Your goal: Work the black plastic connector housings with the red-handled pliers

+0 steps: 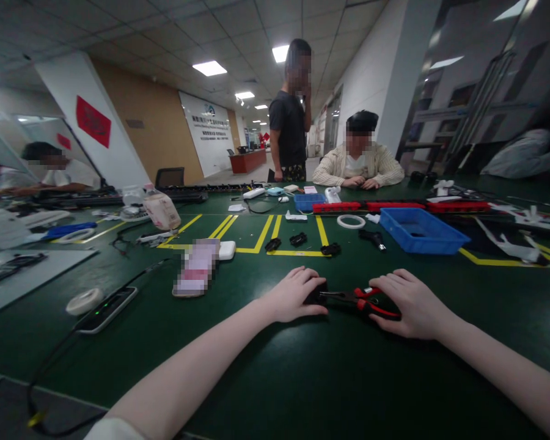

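My right hand [410, 304] is wrapped round the red and black handles of a pair of long-nose pliers [360, 297]. The pliers point left, and their tips reach a small black part [315, 296]. My left hand [297, 294] grips that black part between thumb and fingers, which hide much of it. Just beyond my hands, several similar black parts [297, 239] lie on the green table [256, 379]. A black tool with a shiny tip [373, 239] lies beyond the pliers.
A blue bin [421, 231] stands at the right, past a roll of white tape [351, 222]. A phone [197, 269] and white case [227, 250] lie left of my hands. Further left is a cabled device [107, 310]. Across the table sits a person [360, 162]; another stands behind.
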Motion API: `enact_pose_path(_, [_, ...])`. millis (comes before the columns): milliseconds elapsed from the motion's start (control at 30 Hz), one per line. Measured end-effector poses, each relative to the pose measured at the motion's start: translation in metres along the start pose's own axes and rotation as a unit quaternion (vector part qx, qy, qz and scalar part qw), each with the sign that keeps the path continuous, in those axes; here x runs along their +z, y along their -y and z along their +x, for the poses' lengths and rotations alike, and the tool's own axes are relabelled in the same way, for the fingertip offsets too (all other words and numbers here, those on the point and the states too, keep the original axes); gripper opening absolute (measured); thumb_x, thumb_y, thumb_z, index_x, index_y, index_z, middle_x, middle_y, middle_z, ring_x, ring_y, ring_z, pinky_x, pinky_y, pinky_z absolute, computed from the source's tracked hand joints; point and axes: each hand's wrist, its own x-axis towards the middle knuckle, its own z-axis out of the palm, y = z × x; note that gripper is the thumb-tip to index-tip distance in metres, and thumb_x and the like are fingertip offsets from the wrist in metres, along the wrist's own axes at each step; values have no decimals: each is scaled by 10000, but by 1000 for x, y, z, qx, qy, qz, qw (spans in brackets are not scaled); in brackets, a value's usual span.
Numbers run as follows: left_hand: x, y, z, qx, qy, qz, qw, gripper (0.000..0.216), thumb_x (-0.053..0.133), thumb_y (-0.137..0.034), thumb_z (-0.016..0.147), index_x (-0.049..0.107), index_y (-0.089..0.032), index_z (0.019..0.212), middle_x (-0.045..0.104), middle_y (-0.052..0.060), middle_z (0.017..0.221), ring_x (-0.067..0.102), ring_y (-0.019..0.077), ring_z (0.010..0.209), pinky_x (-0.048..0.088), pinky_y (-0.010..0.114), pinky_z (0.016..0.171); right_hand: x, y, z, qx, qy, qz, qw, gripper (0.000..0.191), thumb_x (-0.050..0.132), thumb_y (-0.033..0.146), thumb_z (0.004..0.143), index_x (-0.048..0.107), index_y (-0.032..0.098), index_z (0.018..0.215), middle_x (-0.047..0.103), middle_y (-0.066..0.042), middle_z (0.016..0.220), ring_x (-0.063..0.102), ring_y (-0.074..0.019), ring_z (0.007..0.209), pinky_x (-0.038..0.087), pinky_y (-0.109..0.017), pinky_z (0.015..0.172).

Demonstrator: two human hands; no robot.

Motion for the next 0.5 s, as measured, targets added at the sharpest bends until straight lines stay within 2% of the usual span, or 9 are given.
enact_pose_path(133, [0,0,-1,1,-18,-15,1000,676,674,-502,800,445,-164,1339,484,146,1314,461,286,1235,411,436,1045,-1,0,1,26,14,24,999,386,606,436,747,598,180,1036,688,-100,936,625,-229,792,480,-425,752])
enact_pose_path(333, [-1,-1,-1,-5,-14,-29,999,677,678,-495,800,447,-154,1338,479,147,1321,458,286,1236,419,430,1031,1,3,1,82,31,79,993,351,604,439,735,587,218,1008,678,-71,884,615,-232,786,488,-408,695])
enact_pose_path(500, [1,1,-1,-14,-2,-43,999,624,612,-550,832,480,-176,1315,505,119,1282,489,270,1188,409,424,1032,2,3,2,56,19,71,996,417,623,456,732,587,216,1071,670,-89,964,615,-248,858,482,-445,778])
